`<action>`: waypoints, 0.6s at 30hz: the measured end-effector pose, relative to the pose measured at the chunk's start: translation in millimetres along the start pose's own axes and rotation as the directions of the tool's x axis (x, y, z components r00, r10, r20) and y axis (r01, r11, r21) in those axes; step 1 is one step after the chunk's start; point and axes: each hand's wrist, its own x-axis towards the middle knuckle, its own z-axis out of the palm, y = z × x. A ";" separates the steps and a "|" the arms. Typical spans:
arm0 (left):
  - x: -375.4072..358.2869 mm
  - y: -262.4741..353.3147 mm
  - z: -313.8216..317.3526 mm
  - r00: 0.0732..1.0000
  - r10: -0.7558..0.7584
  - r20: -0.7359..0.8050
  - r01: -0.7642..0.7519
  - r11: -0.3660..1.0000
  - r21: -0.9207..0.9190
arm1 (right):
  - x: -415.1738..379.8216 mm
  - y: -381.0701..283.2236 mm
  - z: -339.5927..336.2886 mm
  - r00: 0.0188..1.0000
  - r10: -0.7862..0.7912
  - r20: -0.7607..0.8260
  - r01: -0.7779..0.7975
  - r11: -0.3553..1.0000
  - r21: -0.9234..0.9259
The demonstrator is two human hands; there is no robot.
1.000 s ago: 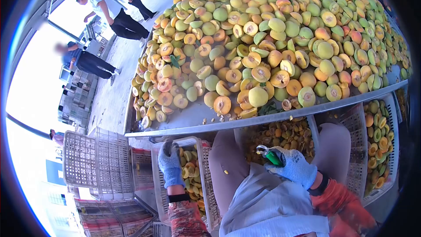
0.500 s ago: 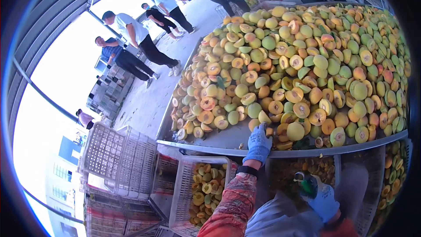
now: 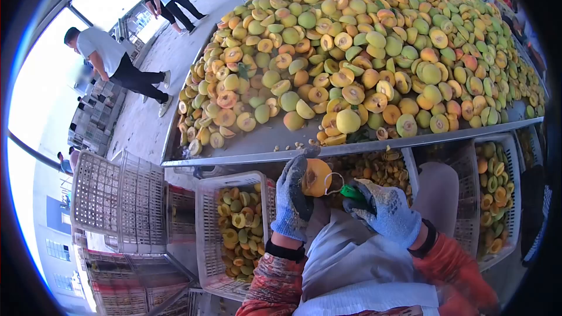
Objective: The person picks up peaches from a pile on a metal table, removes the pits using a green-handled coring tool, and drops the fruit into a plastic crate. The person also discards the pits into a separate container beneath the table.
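Note:
My left hand [image 3: 289, 202], in a blue-grey work glove, is closed around a halved yellow peach [image 3: 317, 177], its cut face turned toward the tool. Gripped in my gloved right hand [image 3: 389, 212] is a pitting tool with a green handle [image 3: 353, 192] and a thin metal loop. The loop reaches the right edge of the peach half. Both hands are over my lap, just below the metal rim [image 3: 374, 145] of the sorting table. On that table lies a large heap of whole and halved peaches [image 3: 351, 64].
A white crate [image 3: 205, 228] of peach halves stands left of my legs, another crate [image 3: 510, 199] to the right. Between them is a container of small fruit pieces [image 3: 380, 169]. Stacked crates [image 3: 96, 199] stand at far left. People [image 3: 114, 61] are on the floor beyond.
My left hand has come back from the table edge with a peach half. My right hand has raised the pitting tool to it. The view has shifted, with the table now higher in frame.

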 end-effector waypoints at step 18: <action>-27.2 11.7 36.1 0.963 0.253 0.097 -0.252 0.704 0.664 | -4.5 -19.4 -11.7 0.995 -0.094 0.028 0.093 0.995 0.032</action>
